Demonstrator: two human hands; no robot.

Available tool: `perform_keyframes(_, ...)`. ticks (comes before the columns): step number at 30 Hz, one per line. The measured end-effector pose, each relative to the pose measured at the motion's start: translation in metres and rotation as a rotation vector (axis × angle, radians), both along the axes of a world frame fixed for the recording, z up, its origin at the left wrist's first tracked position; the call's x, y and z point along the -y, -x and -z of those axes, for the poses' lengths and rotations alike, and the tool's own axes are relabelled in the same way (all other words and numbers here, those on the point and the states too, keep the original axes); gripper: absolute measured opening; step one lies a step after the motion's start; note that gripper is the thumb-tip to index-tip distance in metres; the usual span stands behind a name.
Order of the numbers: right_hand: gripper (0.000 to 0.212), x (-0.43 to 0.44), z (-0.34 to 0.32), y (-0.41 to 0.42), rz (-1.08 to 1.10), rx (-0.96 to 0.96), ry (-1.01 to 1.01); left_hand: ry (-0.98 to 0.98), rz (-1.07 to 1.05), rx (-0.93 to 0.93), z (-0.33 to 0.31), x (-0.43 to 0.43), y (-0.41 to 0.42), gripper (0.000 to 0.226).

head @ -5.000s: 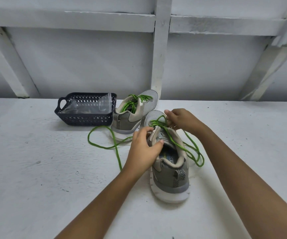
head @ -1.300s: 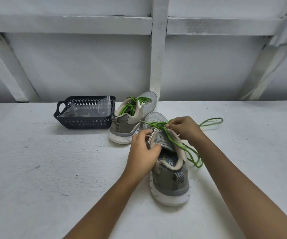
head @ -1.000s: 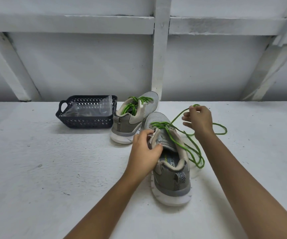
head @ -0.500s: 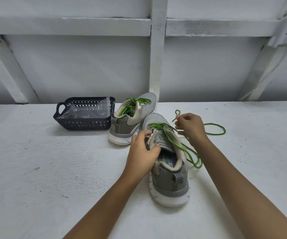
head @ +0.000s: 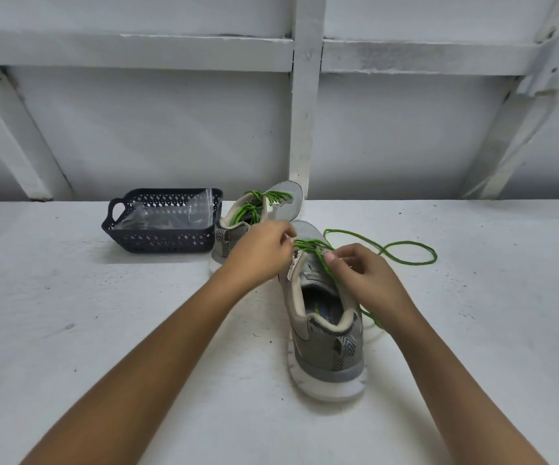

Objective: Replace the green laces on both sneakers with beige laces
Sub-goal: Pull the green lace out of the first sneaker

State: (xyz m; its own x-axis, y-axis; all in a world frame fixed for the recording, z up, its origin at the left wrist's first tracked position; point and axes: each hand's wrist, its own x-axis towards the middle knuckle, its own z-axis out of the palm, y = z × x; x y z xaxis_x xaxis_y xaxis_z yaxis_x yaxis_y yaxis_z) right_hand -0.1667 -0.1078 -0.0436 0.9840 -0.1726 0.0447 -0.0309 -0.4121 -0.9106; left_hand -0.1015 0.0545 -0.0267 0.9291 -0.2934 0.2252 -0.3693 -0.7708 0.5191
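White painted tabletop (head: 70, 330) w/ scuffs, white panel wall (head: 171, 135) behind w/ upright post (head: 301, 112) & diagonal braces (head: 26, 135), prob. wood.

White bench (head: 103, 330) w/ basket (head: 162, 241), near sneaker (head: 328, 357), far sneaker (head: 286, 203), green lace (head: 412, 263).

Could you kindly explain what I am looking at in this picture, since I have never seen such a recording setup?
There is no machine here: a person works with two bare hands, and one camera worn on the head looks forward and down at them. On the white table stand a near sneaker and a far sneaker, both grey with green lacing, and a dark basket holding a clear bag. The left hand pinches the near one's lace at the eyelets; the right hand pinches it beside the tongue.
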Motion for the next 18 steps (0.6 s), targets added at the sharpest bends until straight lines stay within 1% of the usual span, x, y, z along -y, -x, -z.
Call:
perform_keyframes(2, 0.012, -0.004, 0.005, -0.001, 0.026, -0.007, 0.056, -0.242, 0.103, 0.091, -0.003, 0.004, -0.013, 0.026)
perform_keyframes(4, 0.014, -0.007, 0.007, -0.002, 0.057, -0.017, 0.091, -0.45, 0.156, 0.128, -0.002, 0.01, -0.026, 0.026)
perform_keyframes(6, 0.015, -0.008, 0.006, -0.002, 0.077, -0.032, 0.101, -0.583, 0.161, 0.139, 0.0, 0.013, -0.034, 0.025)
perform_keyframes(7, 0.015, -0.009, 0.006, -0.002, 0.079, -0.038, 0.103, -0.612, 0.16, 0.141, 0.001, 0.014, -0.038, 0.025)
perform_keyframes(11, 0.016, -0.009, 0.005, -0.001, 0.074, -0.053, 0.133, -0.607, 0.184, 0.114, 0.0, 0.014, -0.046, 0.022)
perform_keyframes(14, 0.016, -0.009, 0.004, -0.001, 0.06, -0.065, 0.157, -0.595, 0.19, 0.075, -0.001, 0.014, -0.047, 0.011)
perform_keyframes(16, 0.015, -0.009, 0.004, -0.001, 0.05, -0.072, 0.166, -0.547, 0.186, 0.032, -0.003, 0.015, -0.047, 0.011)
perform_keyframes(18, 0.014, -0.01, 0.004, -0.002, 0.05, -0.076, 0.184, -0.437, 0.194, -0.041, -0.006, 0.018, -0.048, 0.009)
